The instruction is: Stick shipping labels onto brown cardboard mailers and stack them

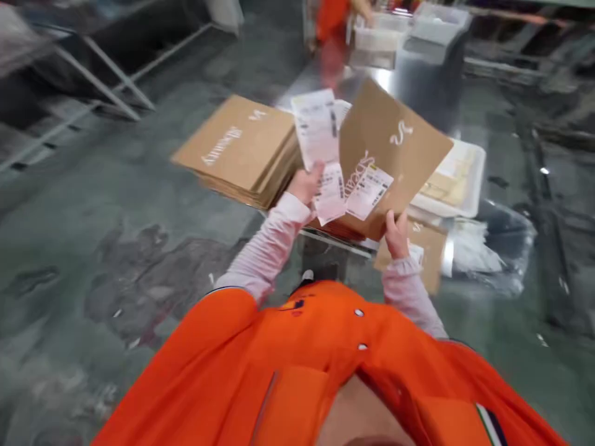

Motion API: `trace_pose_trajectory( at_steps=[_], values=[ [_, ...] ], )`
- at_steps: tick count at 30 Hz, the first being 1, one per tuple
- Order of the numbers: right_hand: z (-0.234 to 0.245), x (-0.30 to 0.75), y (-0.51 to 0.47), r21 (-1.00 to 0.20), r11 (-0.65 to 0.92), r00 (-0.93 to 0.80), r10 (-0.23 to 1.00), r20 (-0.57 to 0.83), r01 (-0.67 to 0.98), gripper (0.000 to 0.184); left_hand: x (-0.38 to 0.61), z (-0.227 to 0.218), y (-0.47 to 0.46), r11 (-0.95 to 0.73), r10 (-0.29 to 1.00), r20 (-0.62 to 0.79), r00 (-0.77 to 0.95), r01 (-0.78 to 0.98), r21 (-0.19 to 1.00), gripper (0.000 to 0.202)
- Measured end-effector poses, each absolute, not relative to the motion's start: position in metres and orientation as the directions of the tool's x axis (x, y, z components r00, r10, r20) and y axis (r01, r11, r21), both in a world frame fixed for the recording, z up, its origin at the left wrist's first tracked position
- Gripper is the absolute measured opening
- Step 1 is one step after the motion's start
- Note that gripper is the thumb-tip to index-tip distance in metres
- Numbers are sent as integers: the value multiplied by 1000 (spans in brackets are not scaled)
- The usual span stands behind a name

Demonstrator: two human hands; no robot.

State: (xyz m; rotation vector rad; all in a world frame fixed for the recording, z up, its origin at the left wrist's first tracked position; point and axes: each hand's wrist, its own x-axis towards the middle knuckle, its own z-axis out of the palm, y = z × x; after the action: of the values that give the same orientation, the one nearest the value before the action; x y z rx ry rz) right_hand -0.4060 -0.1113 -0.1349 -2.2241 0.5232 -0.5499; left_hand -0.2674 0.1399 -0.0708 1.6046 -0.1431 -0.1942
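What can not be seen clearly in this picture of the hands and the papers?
Head view only:
- Print on the paper labels: blurred by motion, unreadable.
- Left hand: fingertips hidden behind the labels.
- Right hand: fingertips hidden behind the cardboard envelope.
- White tray: contents partly covered by the envelope, blurred.
- Person at top: cut by the edge.

The flat brown cardboard envelope [390, 155] carries white script lettering and a white swirl. The white paper slips [320, 133] bear black print and barcodes. The stack of brown cardboard envelopes [242, 148] shows the same white lettering. The shirt [325, 365] is bright orange, its long sleeves [274, 241] pale pink. The floor [116, 204] is mottled grey-green.
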Motion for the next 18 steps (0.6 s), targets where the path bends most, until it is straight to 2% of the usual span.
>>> trace_pose_trajectory(
  at_steps=[2,3,5,7,9,11,13,14,16,17,18],
  values=[
    [-127,-426,-145,-883,-456,682,-680,268,-108,54,-276,-63,135,199,-222,16,975,29,980,39],
    [-123,-443,-168,-906,-419,620,-728,291,-66,53,-282,-60,135,416,-197,64,978,25,909,44],
    [-115,-486,-214,-900,-426,529,-786,319,-90,53,-295,-58,140,585,-157,77,985,30,811,62],
    [-110,-530,-250,-855,-430,467,-843,266,-290,52,-309,-60,149,612,-131,57,990,36,790,69],
    [-109,-556,-264,-744,-394,412,-894,174,-540,52,-321,-68,156,594,-145,37,989,57,802,69],
    [-112,-555,-251,-621,-419,413,-896,165,-662,64,-330,-81,155,562,-193,19,981,95,822,69],
    [-114,-532,-213,-612,-544,565,-804,184,-575,87,-339,-97,148,465,-262,-1,965,127,876,65],
    [-115,-515,-187,-681,-582,694,-704,149,-444,92,-343,-105,143,402,-308,-3,951,133,906,62],
    [-116,-482,-130,-874,-454,914,-406,30,-172,101,-352,-116,134,263,-448,5,894,126,957,58],
    [-116,-469,-104,-933,-352,958,-286,32,-74,100,-355,-119,131,201,-530,5,848,120,972,57],
    [-116,-459,-80,-964,-268,965,-252,67,-3,89,-358,-121,129,159,-598,1,802,117,980,57]
  ],
)
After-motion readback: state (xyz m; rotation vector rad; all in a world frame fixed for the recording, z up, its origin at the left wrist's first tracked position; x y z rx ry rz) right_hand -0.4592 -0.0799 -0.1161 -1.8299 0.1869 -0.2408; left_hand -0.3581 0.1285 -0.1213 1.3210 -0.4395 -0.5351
